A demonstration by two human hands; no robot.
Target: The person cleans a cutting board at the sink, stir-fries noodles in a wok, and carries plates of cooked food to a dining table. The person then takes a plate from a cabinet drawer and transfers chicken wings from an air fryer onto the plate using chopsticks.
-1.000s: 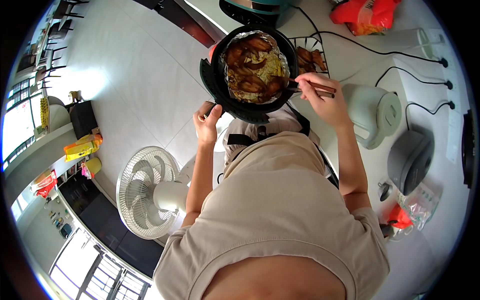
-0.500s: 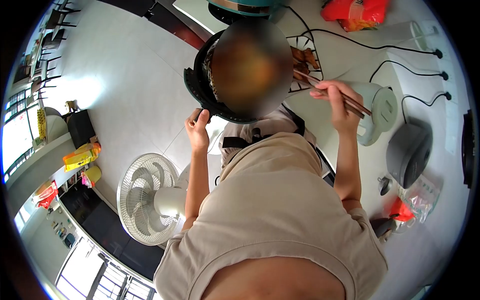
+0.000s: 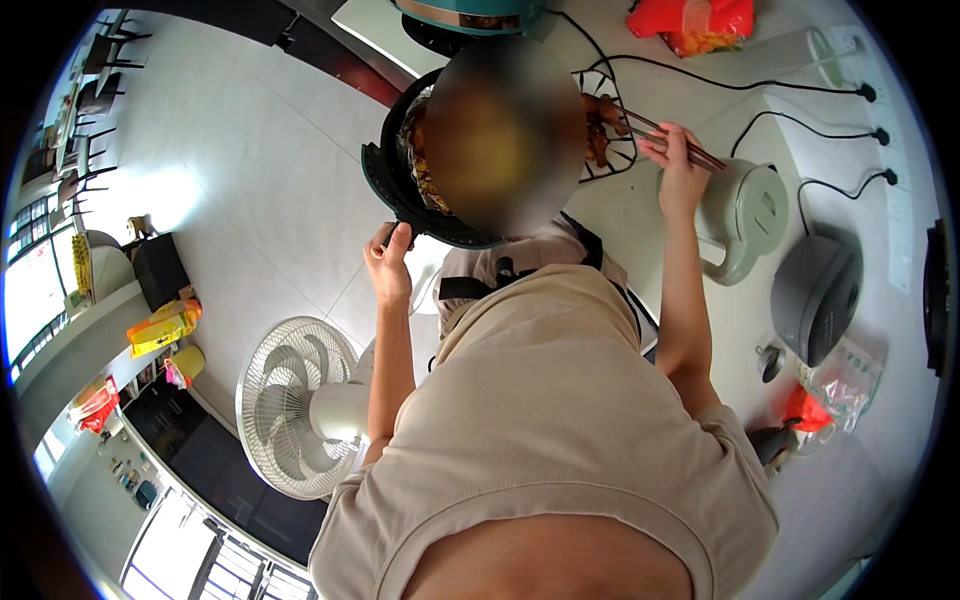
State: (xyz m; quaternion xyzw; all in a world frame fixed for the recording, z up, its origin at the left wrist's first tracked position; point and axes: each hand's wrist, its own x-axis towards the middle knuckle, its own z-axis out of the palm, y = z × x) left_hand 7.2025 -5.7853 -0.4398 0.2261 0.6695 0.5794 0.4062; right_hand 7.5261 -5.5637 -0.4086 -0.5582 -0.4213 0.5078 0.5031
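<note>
My left hand (image 3: 388,265) is closed around the handle of a dark air fryer basket (image 3: 378,180), which is lined with foil and holds browned food along its near side. A round blur hides most of the basket's inside. Closed on a pair of dark chopsticks (image 3: 703,157), my right hand (image 3: 680,178) is above the counter, to the right of the basket. The chopstick tips reach browned pieces of meat (image 3: 602,125) on a black wire rack (image 3: 624,163). Whether they grip a piece, I cannot tell.
A teal appliance (image 3: 470,14) stands beyond the basket. On the counter (image 3: 640,215) are a pale green kettle (image 3: 745,215), a grey appliance (image 3: 815,300), a red bag (image 3: 690,25) and several black cords. A white fan (image 3: 300,405) stands to my left.
My right hand has moved farther from my body with the chopsticks, whose tips are now at the meat's right side. My left hand and the basket have shifted slightly left in view.
</note>
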